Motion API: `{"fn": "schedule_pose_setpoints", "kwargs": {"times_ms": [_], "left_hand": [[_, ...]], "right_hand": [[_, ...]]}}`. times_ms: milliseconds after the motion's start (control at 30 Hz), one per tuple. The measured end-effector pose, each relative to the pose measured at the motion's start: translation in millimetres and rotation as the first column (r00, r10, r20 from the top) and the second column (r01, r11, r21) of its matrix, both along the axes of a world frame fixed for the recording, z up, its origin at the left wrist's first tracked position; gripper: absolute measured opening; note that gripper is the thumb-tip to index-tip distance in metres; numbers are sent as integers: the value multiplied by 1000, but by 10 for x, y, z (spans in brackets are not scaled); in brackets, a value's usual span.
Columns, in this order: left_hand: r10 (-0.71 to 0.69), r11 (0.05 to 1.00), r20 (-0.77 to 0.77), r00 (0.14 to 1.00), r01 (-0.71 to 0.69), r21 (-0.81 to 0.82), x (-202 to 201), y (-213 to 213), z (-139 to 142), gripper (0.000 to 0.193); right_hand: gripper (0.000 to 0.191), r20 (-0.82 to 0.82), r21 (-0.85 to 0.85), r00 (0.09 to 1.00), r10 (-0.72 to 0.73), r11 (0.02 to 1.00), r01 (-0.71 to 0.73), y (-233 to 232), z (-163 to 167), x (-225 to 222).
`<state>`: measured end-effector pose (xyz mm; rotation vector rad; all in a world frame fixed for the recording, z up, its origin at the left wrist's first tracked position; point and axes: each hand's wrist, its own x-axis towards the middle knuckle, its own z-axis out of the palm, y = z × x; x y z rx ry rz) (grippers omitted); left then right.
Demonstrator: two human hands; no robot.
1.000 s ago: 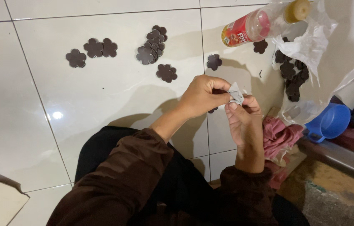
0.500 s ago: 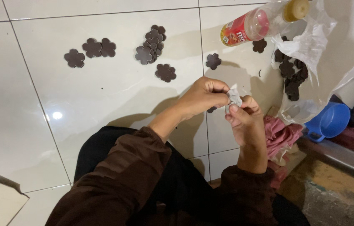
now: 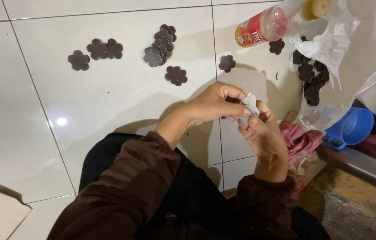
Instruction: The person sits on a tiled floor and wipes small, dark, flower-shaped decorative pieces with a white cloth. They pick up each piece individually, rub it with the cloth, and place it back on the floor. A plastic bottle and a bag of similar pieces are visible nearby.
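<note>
White scrap (image 3: pixel 251 105), pinched from both sides by the closed fingertips of the left hand (image 3: pixel 217 103) and right hand (image 3: pixel 261 131), held raised above the tiled floor (image 3: pixel 108 102) near 1 dark flower-shaped cutout (image 3: pixel 227 63).

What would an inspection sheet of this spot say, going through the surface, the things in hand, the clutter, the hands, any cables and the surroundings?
Surface: glossy white floor tiles with dark grout lines and a lamp glare.
Job's things: a small pale scrap pinched between both hands; dark flower-shaped cutouts lie singly and in a small pile on the tiles.
Clutter: a clear bottle with a red label lying on its side, a crumpled clear plastic bag with more dark cutouts, a pink cloth, a blue scoop.
Hands: left hand and right hand meet at the scrap, fingertips closed on it.
Cables: nothing seen.
Surroundings: brown sleeves, dark lap, rough ground at lower right.
</note>
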<state>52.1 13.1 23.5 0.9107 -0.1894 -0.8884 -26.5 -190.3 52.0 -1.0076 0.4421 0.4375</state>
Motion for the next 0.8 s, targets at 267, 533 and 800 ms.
{"fn": "schedule_pose_setpoints", "kwargs": {"times_ms": [267,533,800], "left_hand": [[118,989,63,991,-122,79,-10,-41,-33,10],[146,969,172,974,-176,172,-16,-36,-1,16],[130,938,280,951,-209,276,9,-6,65,19]], "right_hand": [[25,-47,-92,996,-72,993,67,-18,-33,48],[13,34,-217,992,-119,968,124,9,-101,25],[8,225,-437,961,-158,865,245,108,-135,40]]}}
